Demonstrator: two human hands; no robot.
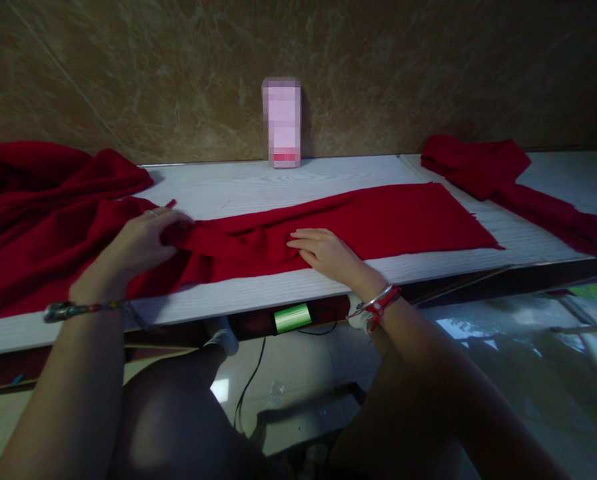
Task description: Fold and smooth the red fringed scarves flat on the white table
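A long red scarf (378, 220) lies across the white table (258, 187), flat on its right half and bunched toward the left. My left hand (133, 250) is closed on a gathered fold of the scarf near its middle. My right hand (323, 252) rests flat on the cloth with fingers stretched out, pressing it down. Each wrist carries a bracelet.
A heap of red cloth (38, 200) fills the table's left end. Another folded red scarf (498, 173) lies at the far right. A pink upright object (281, 123) stands against the brown wall. Under the table are a green-lit device (292, 317) and cables.
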